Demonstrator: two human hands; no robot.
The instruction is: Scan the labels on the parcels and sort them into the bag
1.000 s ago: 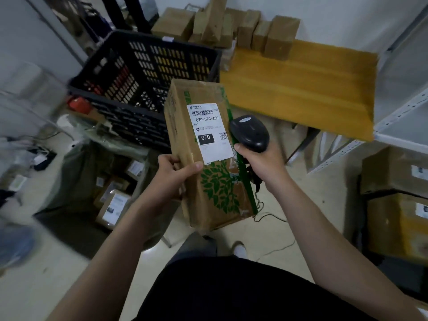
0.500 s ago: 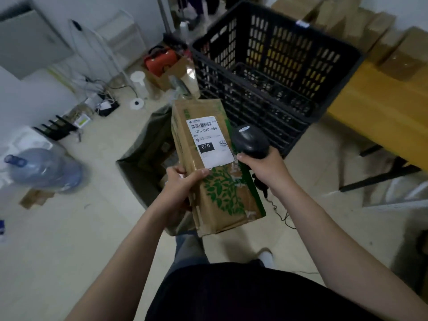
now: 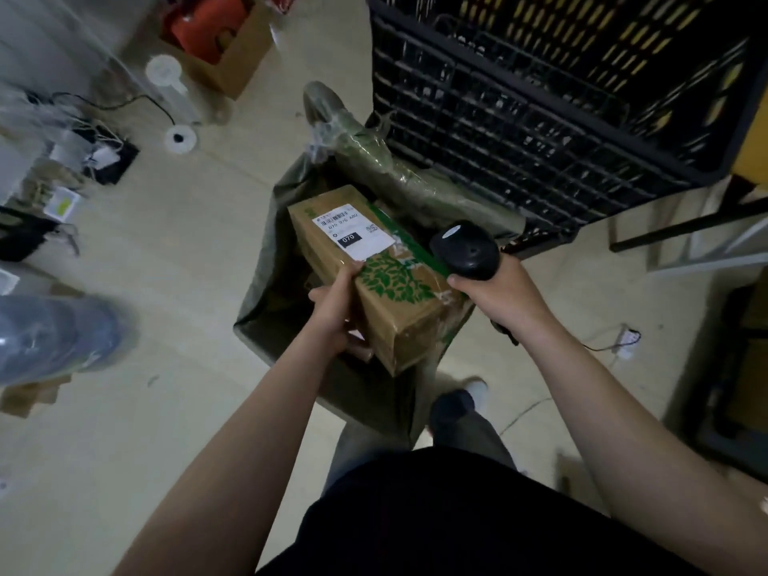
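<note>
Head view: over the open green bag (image 3: 266, 284) my left hand (image 3: 336, 313) grips the labelled cardboard parcel (image 3: 399, 301) and my right hand (image 3: 498, 297) clasps the barcode scanner (image 3: 465, 251), so I judge this the sorting step: lower and release.

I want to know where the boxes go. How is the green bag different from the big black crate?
The green bag is soft and crumpled with solid sides; the black crate is stiff, with sides full of holes. The bag sits right under the parcel that the left hand holds; the crate stands beyond it. The crate looks bigger than the bag. Both are open on top.
</note>
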